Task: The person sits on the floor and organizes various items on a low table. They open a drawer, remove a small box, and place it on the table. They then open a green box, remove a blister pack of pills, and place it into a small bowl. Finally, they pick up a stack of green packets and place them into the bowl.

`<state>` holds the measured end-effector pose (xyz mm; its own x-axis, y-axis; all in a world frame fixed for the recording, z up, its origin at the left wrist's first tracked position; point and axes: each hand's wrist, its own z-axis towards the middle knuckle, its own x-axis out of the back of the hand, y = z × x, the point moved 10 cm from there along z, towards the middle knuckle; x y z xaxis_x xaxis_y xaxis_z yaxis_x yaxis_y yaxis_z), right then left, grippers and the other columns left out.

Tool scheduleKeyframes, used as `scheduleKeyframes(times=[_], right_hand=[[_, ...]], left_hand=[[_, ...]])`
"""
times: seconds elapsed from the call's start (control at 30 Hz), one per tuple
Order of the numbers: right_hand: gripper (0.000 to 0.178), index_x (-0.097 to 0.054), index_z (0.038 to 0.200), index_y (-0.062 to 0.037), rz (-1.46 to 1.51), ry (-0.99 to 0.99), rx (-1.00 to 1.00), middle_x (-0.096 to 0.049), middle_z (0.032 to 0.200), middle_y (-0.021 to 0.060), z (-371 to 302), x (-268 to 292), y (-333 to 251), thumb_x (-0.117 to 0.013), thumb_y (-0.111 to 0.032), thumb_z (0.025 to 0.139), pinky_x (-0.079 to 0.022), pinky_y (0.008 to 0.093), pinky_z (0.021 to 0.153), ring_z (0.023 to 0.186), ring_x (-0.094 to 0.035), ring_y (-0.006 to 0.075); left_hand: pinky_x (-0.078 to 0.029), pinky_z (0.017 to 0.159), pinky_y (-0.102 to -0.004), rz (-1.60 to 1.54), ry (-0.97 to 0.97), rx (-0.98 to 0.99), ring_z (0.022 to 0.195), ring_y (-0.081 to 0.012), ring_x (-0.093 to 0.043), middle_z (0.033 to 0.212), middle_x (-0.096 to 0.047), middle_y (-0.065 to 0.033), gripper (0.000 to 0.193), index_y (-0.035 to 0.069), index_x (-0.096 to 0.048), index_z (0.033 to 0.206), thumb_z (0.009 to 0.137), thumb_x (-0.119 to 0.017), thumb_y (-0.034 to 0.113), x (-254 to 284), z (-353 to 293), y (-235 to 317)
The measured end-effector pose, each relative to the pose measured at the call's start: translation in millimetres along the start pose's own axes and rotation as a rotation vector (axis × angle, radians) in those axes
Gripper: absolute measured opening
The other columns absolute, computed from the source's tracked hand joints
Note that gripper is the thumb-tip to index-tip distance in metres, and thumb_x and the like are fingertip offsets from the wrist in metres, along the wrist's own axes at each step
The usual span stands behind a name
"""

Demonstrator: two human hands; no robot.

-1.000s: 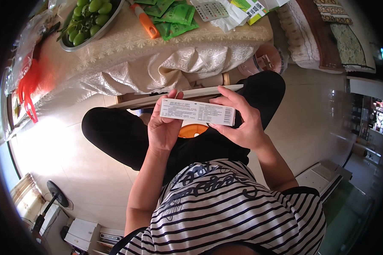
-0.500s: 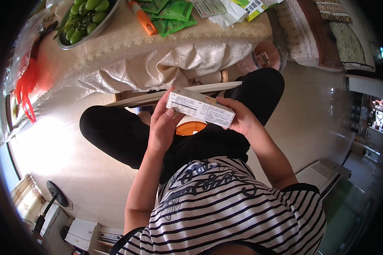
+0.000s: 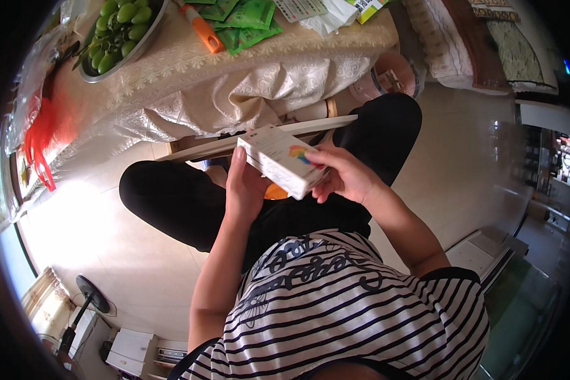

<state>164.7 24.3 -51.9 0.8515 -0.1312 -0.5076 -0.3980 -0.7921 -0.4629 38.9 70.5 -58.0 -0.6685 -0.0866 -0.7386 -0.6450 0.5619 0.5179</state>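
Observation:
A white cardboard box (image 3: 275, 155) with a colourful patch on its broad face is held between my hands, above my lap. My left hand (image 3: 246, 187) supports its left end, thumb up along the edge and the other fingers hidden beneath. At the right end my right hand (image 3: 342, 174) grips the box, with thumb and forefinger over the coloured patch and other fingers curled under the corner. The broad face is tilted upward and one narrow printed side faces me. Below the box, part of an orange round object (image 3: 276, 192) shows between my legs.
Ahead stands a table with a cream lace cloth (image 3: 171, 69). On it are a metal bowl (image 3: 100, 77) of green fruit, an orange-handled tool (image 3: 209, 37), green packets (image 3: 250, 16) and white plastic. A pinkish bin (image 3: 402, 71) stands by its right end. Red ribbon (image 3: 39, 149) hangs at left.
The box has turned in my hands, so its broad face with the coloured patch now shows, where mainly the narrow printed side showed before. My right hand has shifted its grip slightly left.

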Motion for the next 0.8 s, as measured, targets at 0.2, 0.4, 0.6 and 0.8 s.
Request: scheduleKeyframes(times=[0.2,0.4,0.6,0.8], right_hand=[[0.036,-0.052,0.107,0.0002,0.209,-0.036,-0.115,-0.062,0.078,0.0116,0.9,-20.8,27.6,-0.056,-0.031,0.089,-0.056,0.0309,0.051,0.057,-0.063,0.0184],[0.039,-0.052,0.107,0.0008,0.274,-0.016,-0.122,-0.062,0.079,0.0120,2.7,-14.4,33.7,-0.055,-0.034,0.090,-0.058,0.0304,0.054,0.059,-0.064,0.0176],[0.041,-0.053,0.105,0.0016,0.253,0.003,-0.110,-0.062,0.078,0.0128,3.6,-13.5,31.3,-0.055,-0.037,0.090,-0.058,0.0298,0.054,0.058,-0.065,0.0175],[0.041,-0.055,0.103,0.0007,0.297,-0.027,-0.107,-0.062,0.077,0.0133,3.2,-19.1,28.9,-0.055,-0.038,0.090,-0.058,0.0296,0.054,0.058,-0.065,0.0182]], left_hand=[[-0.044,0.088,-0.0366,-0.189,0.026,0.375,0.098,-0.0252,-0.056,0.109,-0.058,-0.0118,0.047,0.004,-0.052,0.116,0.093,-0.040,0.043,31.9,13.0,-62.3],[-0.047,0.076,-0.0344,-0.196,0.129,0.500,0.085,-0.0200,-0.055,0.095,-0.056,-0.0065,0.042,0.008,-0.053,0.107,0.087,-0.050,0.045,28.8,3.8,-73.3],[-0.047,0.079,-0.0356,-0.153,0.155,0.511,0.087,-0.0221,-0.056,0.097,-0.058,-0.0089,0.047,0.006,-0.054,0.109,0.087,-0.048,0.047,32.4,4.5,-73.2],[-0.047,0.078,-0.0358,-0.146,0.221,0.539,0.087,-0.0224,-0.058,0.095,-0.060,-0.0106,0.049,0.005,-0.054,0.109,0.087,-0.046,0.049,47.9,1.7,-80.1]])
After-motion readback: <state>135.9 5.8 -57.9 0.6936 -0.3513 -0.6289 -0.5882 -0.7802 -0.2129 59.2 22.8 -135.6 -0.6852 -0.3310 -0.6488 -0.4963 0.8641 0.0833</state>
